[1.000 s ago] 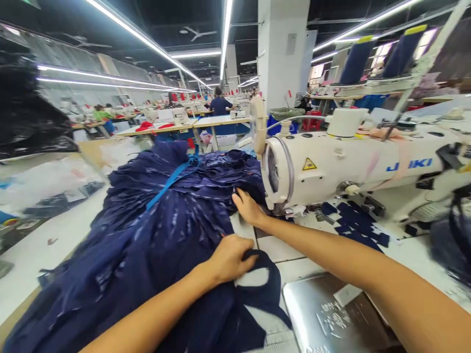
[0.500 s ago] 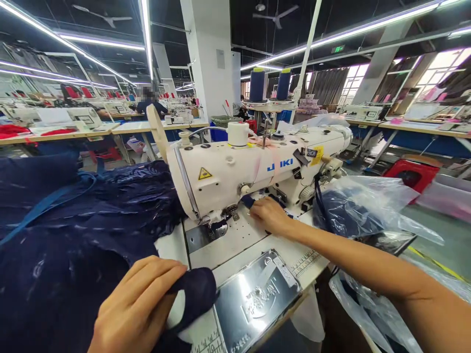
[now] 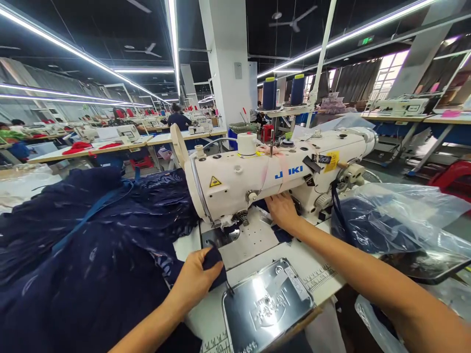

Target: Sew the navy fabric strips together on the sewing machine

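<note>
In the head view a white sewing machine (image 3: 235,181) stands on its table. My left hand (image 3: 196,274) is closed in a pinch on a piece of navy fabric (image 3: 218,269), just in front of the needle area. My right hand (image 3: 282,212) reaches under the machine's arm, its fingers curled on a navy strip (image 3: 262,204); some fingertips are hidden. Below that wrist a bit of navy cloth (image 3: 282,235) shows on the machine bed (image 3: 253,240). To the left a large heap of navy garments (image 3: 95,245) lies against the machine, with a blue tie across it.
A shiny metal plate (image 3: 267,306) lies at the table's front beside a printed ruler. Clear plastic bags (image 3: 397,215) with navy cloth sit at the right. Two navy thread cones (image 3: 270,93) stand behind the machine. Other sewing tables and a person (image 3: 178,116) are farther back.
My left hand has moved forward and turned, now pinching the fabric's upper edge. My right hand has slid deeper under the machine's arm. The view has swung left.
</note>
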{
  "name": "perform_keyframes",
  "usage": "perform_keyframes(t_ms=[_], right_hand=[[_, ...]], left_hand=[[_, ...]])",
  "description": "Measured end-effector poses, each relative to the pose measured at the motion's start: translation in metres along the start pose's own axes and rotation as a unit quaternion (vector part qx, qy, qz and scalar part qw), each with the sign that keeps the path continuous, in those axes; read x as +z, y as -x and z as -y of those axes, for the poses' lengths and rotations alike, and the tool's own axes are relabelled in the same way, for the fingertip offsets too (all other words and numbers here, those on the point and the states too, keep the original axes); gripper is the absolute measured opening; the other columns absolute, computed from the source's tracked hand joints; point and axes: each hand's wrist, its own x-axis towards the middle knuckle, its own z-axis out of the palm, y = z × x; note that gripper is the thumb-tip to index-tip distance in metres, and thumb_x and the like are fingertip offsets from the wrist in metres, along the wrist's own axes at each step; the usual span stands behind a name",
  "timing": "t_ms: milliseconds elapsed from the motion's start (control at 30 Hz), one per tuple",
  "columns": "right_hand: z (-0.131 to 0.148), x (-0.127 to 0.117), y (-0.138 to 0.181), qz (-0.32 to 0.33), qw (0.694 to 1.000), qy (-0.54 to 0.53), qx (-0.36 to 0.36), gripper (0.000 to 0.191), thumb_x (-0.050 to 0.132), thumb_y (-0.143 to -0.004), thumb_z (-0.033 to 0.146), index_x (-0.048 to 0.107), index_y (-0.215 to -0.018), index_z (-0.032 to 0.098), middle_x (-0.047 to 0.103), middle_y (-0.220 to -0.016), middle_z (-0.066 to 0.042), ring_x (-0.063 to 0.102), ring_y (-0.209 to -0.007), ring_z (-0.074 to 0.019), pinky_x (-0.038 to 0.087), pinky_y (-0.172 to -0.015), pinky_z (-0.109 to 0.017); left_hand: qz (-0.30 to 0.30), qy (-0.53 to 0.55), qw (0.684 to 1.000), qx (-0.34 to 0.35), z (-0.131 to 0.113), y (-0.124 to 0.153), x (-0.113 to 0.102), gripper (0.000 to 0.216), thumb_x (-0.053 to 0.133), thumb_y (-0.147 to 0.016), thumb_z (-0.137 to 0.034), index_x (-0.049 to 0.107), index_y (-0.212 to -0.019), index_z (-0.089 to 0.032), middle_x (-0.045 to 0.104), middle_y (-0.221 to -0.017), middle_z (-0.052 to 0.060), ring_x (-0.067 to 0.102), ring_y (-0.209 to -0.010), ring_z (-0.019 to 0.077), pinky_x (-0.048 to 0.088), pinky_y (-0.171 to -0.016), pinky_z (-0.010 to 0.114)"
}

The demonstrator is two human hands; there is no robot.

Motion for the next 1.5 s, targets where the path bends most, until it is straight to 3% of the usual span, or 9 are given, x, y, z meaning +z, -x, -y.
perform_keyframes(t_ms=[67,167,267,467,700,833,1000,1233,1500], right_hand=[[0.004,-0.003,0.003,-0.017,1.0,0.008,-0.025,0.025,0.038,-0.084,0.004,0.059,-0.096,0.009,0.06,-0.092,-0.014,0.052,-0.086,-0.0238,0.028,-0.085,-0.037],[0.011,-0.009,0.007,-0.026,0.998,0.007,-0.052,0.023,0.04,-0.083,0.004,0.061,-0.09,0.011,0.06,-0.086,-0.012,0.053,-0.082,-0.0232,0.03,-0.083,-0.037],[0.021,-0.015,0.012,-0.007,0.994,-0.048,-0.099,0.022,0.043,-0.082,0.004,0.062,-0.09,0.013,0.06,-0.087,-0.01,0.054,-0.079,-0.0208,0.035,-0.077,-0.034],[0.041,-0.015,0.016,0.17,0.906,-0.261,-0.287,0.022,0.046,-0.087,0.013,0.061,-0.103,0.018,0.063,-0.095,-0.004,0.058,-0.082,-0.0143,0.041,-0.068,-0.023],[0.061,-0.013,0.015,0.12,0.97,-0.179,-0.109,0.024,0.053,-0.085,0.027,0.058,-0.102,0.011,0.06,-0.095,-0.011,0.056,-0.091,-0.0232,0.04,-0.078,-0.033],[0.07,-0.008,0.024,0.091,0.976,-0.169,-0.106,0.016,0.054,-0.084,0.025,0.058,-0.092,0.012,0.06,-0.084,-0.008,0.056,-0.081,-0.0211,0.04,-0.075,-0.033],[0.067,0.006,0.03,0.047,0.953,-0.238,-0.183,0.002,0.054,-0.082,0.014,0.056,-0.083,0.014,0.057,-0.084,-0.006,0.053,-0.077,-0.0166,0.04,-0.07,-0.027],[0.075,0.012,0.025,0.026,0.928,-0.304,-0.213,0.012,0.047,-0.083,0.009,0.056,-0.077,0.014,0.055,-0.08,-0.005,0.049,-0.074,-0.0155,0.038,-0.069,-0.026],[0.079,0.008,0.003,0.199,0.874,-0.431,-0.103,0.012,0.053,-0.077,0.007,0.054,-0.067,0.015,0.052,-0.063,0.004,0.046,-0.061,-0.01,0.033,-0.06,-0.021]], left_hand=[[-0.015,-0.158,0.982,0.106,0.0,-0.007,0.0,0.016,0.041,-0.07,-0.01,0.05,-0.058,-0.015,0.053,-0.07,0.003,0.05,-0.068,0.0153,0.043,-0.063,0.028],[0.003,-0.402,0.884,0.239,0.003,-0.019,0.005,0.018,0.043,-0.07,-0.001,0.056,-0.066,-0.014,0.058,-0.087,0.008,0.051,-0.086,0.0222,0.042,-0.079,0.04],[0.045,-0.492,0.827,0.269,0.013,-0.028,0.012,0.02,0.042,-0.077,-0.001,0.058,-0.074,-0.013,0.059,-0.089,0.009,0.053,-0.087,0.0224,0.042,-0.082,0.042],[0.038,-0.45,0.859,0.243,0.037,-0.014,0.017,0.024,0.041,-0.078,0.0,0.057,-0.09,-0.013,0.057,-0.111,0.01,0.052,-0.101,0.0236,0.043,-0.086,0.041],[0.022,-0.392,0.892,0.224,0.04,-0.004,0.02,0.025,0.045,-0.076,-0.006,0.056,-0.098,-0.012,0.052,-0.122,0.011,0.045,-0.112,0.0245,0.041,-0.092,0.039],[-0.012,-0.367,0.904,0.219,0.039,-0.007,0.022,0.034,0.046,-0.078,-0.011,0.052,-0.112,-0.01,0.055,-0.118,0.01,0.047,-0.107,0.0244,0.043,-0.09,0.039],[0.004,-0.389,0.895,0.216,0.04,-0.002,0.025,0.038,0.044,-0.077,-0.007,0.053,-0.114,-0.012,0.055,-0.118,0.009,0.048,-0.104,0.0246,0.044,-0.086,0.039],[0.018,-0.423,0.874,0.237,0.043,0.005,0.029,0.04,0.042,-0.077,-0.006,0.051,-0.116,-0.009,0.048,-0.126,0.012,0.046,-0.108,0.026,0.041,-0.087,0.038],[0.01,-0.434,0.864,0.255,0.044,0.001,0.028,0.029,0.04,-0.08,-0.009,0.054,-0.105,-0.013,0.044,-0.131,0.011,0.048,-0.101,0.0247,0.042,-0.077,0.038]])
